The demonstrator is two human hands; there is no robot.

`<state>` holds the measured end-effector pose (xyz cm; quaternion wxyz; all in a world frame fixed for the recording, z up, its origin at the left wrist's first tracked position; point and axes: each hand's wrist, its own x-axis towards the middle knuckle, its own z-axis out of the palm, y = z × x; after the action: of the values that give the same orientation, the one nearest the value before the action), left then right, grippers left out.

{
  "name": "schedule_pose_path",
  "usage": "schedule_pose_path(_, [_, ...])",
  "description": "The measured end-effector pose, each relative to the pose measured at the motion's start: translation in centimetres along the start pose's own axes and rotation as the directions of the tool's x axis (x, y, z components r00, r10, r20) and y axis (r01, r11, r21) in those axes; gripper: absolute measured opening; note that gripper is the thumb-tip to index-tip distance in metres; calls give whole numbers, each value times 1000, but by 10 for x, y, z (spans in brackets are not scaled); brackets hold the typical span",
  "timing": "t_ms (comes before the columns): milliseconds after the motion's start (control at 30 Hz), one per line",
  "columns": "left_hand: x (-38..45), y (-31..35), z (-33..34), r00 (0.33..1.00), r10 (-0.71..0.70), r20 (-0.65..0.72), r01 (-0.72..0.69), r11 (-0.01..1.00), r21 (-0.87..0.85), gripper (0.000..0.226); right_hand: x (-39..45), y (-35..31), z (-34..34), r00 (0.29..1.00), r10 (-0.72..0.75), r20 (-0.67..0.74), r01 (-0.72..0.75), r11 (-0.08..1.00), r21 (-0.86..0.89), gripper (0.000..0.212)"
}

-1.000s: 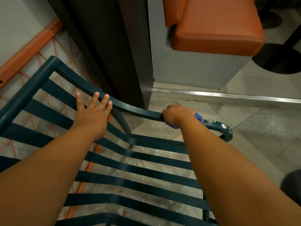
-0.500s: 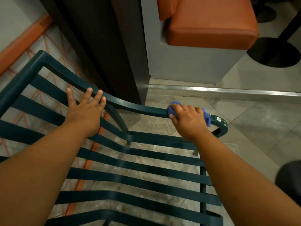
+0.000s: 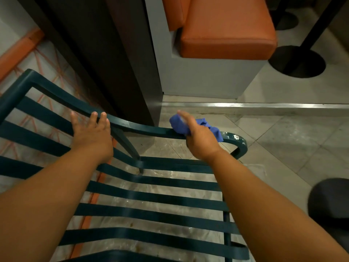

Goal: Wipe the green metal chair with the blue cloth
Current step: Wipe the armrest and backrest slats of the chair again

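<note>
Right hand (image 3: 201, 142) grips the cloth (image 3: 182, 125) on the chair (image 3: 151, 199) armrest, at 1 o'clock. Left hand (image 3: 92, 137), fingers straight, rests on the backrest at 10 o'clock.

cloth (image 3: 181, 125) on chair (image 3: 143, 127) armrest — bench (image 3: 226, 35) behind

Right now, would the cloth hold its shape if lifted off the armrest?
Probably not. The cloth bunches and folds under the right hand, so it looks soft and floppy. It likely weighs little and would drape over the armrest.
</note>
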<state>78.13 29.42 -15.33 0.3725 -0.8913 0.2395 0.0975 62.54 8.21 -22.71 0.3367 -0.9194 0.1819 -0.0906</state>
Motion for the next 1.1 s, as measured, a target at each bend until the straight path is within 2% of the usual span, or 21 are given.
schedule_pose_path(100, [-4,32,-7,989,137,-63,-143,983,-112,86,6,-16,-11,963,224,-151,-155,915,372,73])
schedule_pose_path(133, [-6,45,-9,981,179,-80,-190,970,-153,88,7,-22,-10,950,255,-179,-164,898,408,64])
schedule_pose_path(167, [-8,57,-12,974,207,-94,-223,954,-202,89,8,-27,-7,951,247,-184,-165,914,370,54])
schedule_pose_path(200, [-9,68,-14,968,229,-103,-248,936,-249,89,10,-28,1,966,209,-151,-167,953,251,47])
schedule_pose_path(233, [-10,78,-16,963,249,-105,-269,920,-286,90,9,-28,11,984,162,-67,-159,986,46,47])
schedule_pose_path(300, [-10,92,-16,959,270,-83,-282,900,-331,90,6,-22,30,985,123,125,-68,925,-375,52])
schedule_pose_path(367, [-7,97,-13,965,258,-49,-258,897,-359,91,7,-16,38,980,124,157,-27,860,-510,53])
schedule_pose_path(467, [-4,96,-11,965,262,-16,-251,902,-351,96,13,-20,39,970,204,129,-110,850,-515,52])
schedule_pose_path(533, [-2,95,-10,963,268,-20,-257,898,-356,95,13,-24,42,972,208,109,-126,854,-505,53])
schedule_pose_path(667, [-2,94,-7,962,272,-38,-266,889,-373,97,-10,6,33,995,-48,88,82,889,-451,61])
schedule_pose_path(733, [-1,93,-8,957,289,-34,-280,881,-381,97,-14,22,20,990,-98,99,130,912,-390,57])
schedule_pose_path(767, [-1,93,-9,956,293,-30,-282,881,-379,97,-10,23,17,994,-75,82,100,930,-354,53])
schedule_pose_path(833, [-2,95,-14,958,285,-12,-271,896,-351,96,5,12,19,997,71,20,-63,957,-283,46])
schedule_pose_path(900, [-2,99,-18,966,257,1,-245,919,-308,95,16,-3,27,986,165,-12,-162,946,-281,47])
schedule_pose_path(1033, [-5,103,-21,972,235,20,-222,940,-260,95,-7,10,34,998,-23,66,51,891,-452,57])
schedule_pose_path(1100, [-7,104,-21,975,219,28,-202,938,-281,94,-27,27,22,997,-65,36,74,869,-489,54])
